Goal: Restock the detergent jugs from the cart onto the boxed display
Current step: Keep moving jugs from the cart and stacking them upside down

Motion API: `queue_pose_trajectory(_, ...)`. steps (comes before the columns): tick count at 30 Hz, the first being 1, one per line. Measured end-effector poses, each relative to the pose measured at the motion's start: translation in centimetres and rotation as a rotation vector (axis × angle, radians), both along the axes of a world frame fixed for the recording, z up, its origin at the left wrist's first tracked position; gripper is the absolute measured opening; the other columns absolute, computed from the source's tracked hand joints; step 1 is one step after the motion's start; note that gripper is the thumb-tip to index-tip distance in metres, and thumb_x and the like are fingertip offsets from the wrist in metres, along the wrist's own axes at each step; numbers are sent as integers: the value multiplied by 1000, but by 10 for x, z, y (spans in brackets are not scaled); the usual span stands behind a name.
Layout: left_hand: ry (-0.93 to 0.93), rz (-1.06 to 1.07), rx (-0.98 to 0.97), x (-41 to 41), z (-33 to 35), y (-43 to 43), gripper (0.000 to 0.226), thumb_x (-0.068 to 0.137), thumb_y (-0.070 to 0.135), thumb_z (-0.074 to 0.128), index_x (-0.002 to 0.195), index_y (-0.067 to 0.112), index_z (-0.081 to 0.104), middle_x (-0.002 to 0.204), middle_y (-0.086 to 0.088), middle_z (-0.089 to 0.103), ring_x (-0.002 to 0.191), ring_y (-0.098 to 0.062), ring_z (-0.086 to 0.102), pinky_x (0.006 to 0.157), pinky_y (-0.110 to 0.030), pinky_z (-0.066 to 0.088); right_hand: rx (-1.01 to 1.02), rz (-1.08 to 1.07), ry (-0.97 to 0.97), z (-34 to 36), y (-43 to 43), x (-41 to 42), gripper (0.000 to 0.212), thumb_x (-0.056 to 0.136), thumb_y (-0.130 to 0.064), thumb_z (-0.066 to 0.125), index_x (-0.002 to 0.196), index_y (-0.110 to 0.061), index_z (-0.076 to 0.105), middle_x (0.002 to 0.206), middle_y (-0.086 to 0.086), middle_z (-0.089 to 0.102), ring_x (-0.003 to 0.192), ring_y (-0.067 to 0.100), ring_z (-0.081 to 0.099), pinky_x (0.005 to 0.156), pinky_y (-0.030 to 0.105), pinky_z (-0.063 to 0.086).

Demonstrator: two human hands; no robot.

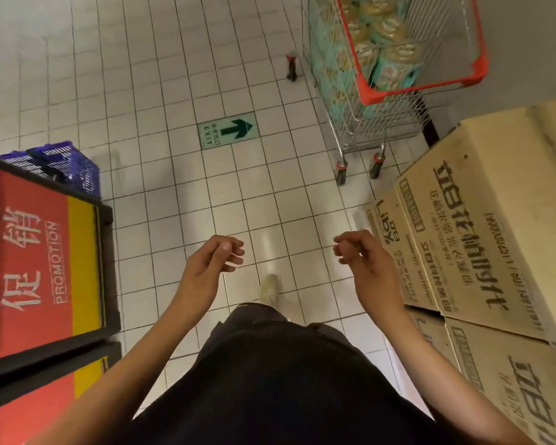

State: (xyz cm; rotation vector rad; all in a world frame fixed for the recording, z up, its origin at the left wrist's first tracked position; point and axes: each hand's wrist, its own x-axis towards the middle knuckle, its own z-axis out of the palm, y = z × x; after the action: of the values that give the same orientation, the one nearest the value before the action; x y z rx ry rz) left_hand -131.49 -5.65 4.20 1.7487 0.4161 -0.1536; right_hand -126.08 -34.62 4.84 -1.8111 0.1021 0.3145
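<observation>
While left hand [212,264] and right hand [365,261] curl loosely, wire cart [353,123], cardboard boxes [482,239].

cart [371,97]: top cut off | jugs [395,69]: blurred | boxes [482,226]: right side cropped

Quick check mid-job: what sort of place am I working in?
Most likely a supermarket sales floor: a wire shopping cart loaded with packaged goods, a red PROMOTION sign, and stacked printed cardboard cartons beside the aisle.

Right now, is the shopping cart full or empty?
Loaded: teal detergent jugs are stacked inside the cart, showing through its wire sides. How full, I cannot tell.
</observation>
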Motion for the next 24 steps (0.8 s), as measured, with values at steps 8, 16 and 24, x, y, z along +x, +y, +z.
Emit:
queue_pose_trajectory(8,27,-128,-34,107,-6,60,50,98,60,41,115,22,69,105,5,75,100,-19,73,89,-42,59,7,-57,-6,6,66,76,19,96,-43,60,106,-30,72,101,-6,75,99,22,71,90,38,60)
queue_pose_trajectory(16,-93,-159,-81,255,3,86,43,105,49,42,118,17,68,109,1,73,102,-22,72,87,-43,59,-25,-48,17,4,87,173,17,98,-33,61,108,-25,72,101,-5,74,98,15,71,88,27,59)
queue_pose_trajectory(24,-72,-108,-30,390,5,121,44,102,54,41,116,22,67,109,4,74,102,-21,72,87,-34,59,-10,-11,53,-6,135,346,30,99,-50,65,110,-23,71,104,-8,74,101,15,71,95,41,60)
